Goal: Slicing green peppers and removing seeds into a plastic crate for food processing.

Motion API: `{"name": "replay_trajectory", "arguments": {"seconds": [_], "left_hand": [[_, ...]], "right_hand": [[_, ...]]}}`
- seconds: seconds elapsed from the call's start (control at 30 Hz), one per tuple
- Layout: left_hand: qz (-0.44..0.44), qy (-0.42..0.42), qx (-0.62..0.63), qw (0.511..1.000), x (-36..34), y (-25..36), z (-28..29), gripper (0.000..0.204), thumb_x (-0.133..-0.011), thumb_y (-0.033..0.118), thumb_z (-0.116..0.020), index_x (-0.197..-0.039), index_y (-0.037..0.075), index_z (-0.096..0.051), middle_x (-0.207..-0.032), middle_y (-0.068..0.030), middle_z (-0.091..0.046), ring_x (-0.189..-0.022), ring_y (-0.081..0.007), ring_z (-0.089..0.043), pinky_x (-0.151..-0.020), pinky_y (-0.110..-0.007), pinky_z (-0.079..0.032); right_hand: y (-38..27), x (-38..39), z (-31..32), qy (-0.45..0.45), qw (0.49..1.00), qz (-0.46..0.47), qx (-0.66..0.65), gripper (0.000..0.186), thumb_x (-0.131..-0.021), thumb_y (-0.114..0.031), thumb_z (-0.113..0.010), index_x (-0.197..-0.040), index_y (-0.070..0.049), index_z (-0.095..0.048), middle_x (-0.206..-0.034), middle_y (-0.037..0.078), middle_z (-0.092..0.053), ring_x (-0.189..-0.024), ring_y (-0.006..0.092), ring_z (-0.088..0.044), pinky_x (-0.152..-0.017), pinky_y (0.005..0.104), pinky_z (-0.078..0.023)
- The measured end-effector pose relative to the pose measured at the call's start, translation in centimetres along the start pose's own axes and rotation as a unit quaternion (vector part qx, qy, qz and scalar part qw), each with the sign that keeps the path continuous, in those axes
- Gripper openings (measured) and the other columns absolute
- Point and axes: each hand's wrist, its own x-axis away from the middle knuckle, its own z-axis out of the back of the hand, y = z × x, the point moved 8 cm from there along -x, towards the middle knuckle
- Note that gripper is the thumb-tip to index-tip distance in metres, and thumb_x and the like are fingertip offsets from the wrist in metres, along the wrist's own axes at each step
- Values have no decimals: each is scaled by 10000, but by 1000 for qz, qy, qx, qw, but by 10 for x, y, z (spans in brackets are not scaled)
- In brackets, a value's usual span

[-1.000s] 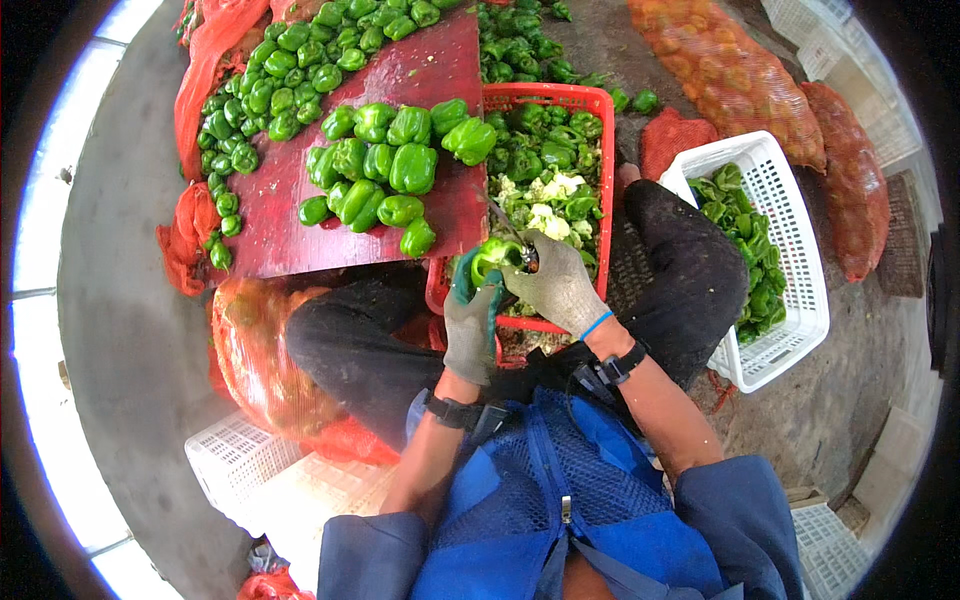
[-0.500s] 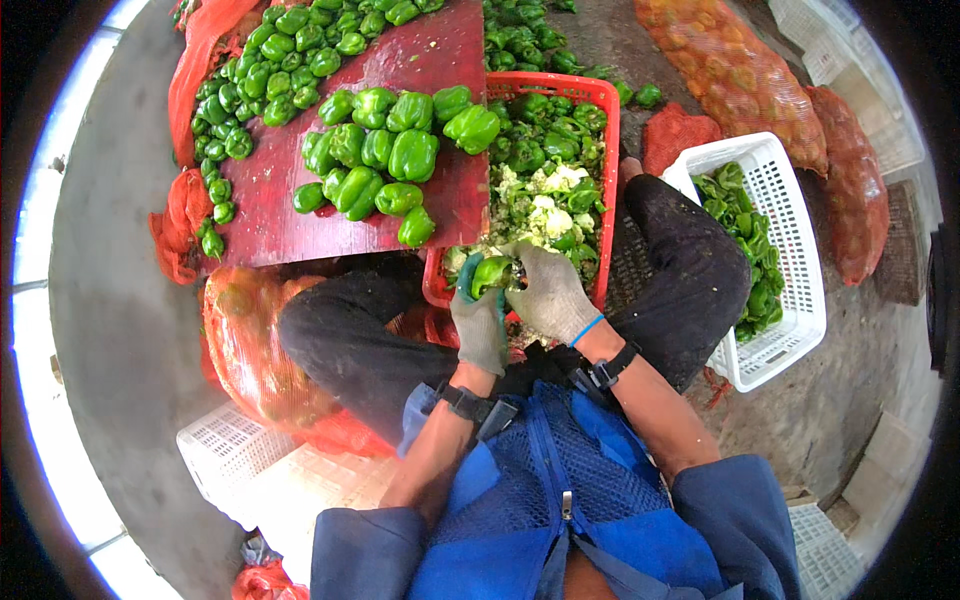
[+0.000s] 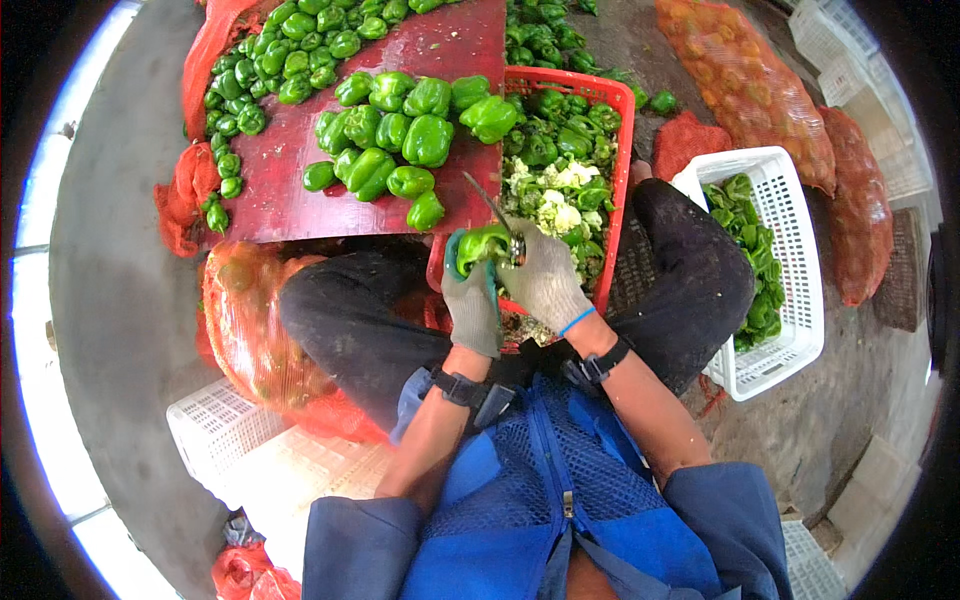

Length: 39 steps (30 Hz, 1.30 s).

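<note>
One green pepper point(image 3: 480, 246), apparently cut open, sits in the left hand's point(image 3: 470, 302) curled fingers over the red crate's point(image 3: 623, 150) near end. Right hand's point(image 3: 543, 277) fingers wrap a knife point(image 3: 490, 203). Seemingly done: green pieces point(image 3: 757, 255) in white crate point(image 3: 803, 265), right; pale cores point(image 3: 562, 216) in red crate. Remaining: whole peppers point(image 3: 428, 140) on red board point(image 3: 265, 205), far left.

Left hand point(image 3: 472, 302): gloved, curled in a firm grip.
Right hand point(image 3: 546, 276): gloved, curled tightly, just beside the left.
Forearms point(image 3: 437, 432): angled forward and inward.
Legs point(image 3: 365, 312): bent, spread apart.
</note>
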Motion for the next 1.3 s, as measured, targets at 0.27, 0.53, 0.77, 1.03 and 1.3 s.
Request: {"name": "replay_trajectory", "arguments": {"seconds": [0.27, 0.53, 0.77, 1.03, 1.3], "left_hand": [[-132, 35, -339, 931, -51, 51, 7, 362, -901, 82, -707, -1239, -49, -706, -1122, -209, -728, -1006, -358, -713, -927, -455, -555], [-289, 74, -443, 845, -51, 60, 1, 233, -900, 27, -697, -1127, -11, -733, -970, -146, -780, -816, -273, -737, -775, -402, -583], [-202, 65, -468, 858, -52, 57, -4, 367, -871, 123, -711, -1206, -24, -729, -1145, -259, -751, -1065, -458, -711, -968, -502, -556], [-258, 81, -440, 856, -56, 48, 0, 226, -864, 55, -722, -1070, -38, -738, -975, -181, -781, -868, -331, -751, -823, -437, -583], [-248, 78, -463, 848, -54, 50, -5, 284, -841, 28, -709, -1111, -56, -739, -1033, -211, -781, -927, -359, -755, -870, -440, -582]], "right_hand": [[2, -40, -10, -36, 999, -27, -24, 378, -886, -210, -777, -1167, 20, -675, -1009, 269, -740, -980, 455, -729, -885, 511, -595], [-1, -23, -6, -45, 996, 13, 81, 366, -962, -261, -731, -1129, 47, -626, -922, 294, -718, -898, 469, -730, -800, 567, -597], [-1, -18, -28, -62, 987, 88, 116, 354, -939, -234, -739, -1145, 27, -617, -950, 265, -734, -898, 472, -731, -808, 554, -607], [20, -14, -48, -25, 984, 43, 169, 174, -953, -45, -591, -1101, 32, -639, -908, 282, -730, -844, 471, -750, -735, 553, -617], [18, -35, -48, -33, 979, 45, 194, 186, -976, -119, -586, -1020, 14, -709, -948, 273, -759, -913, 455, -763, -808, 540, -627]]}}
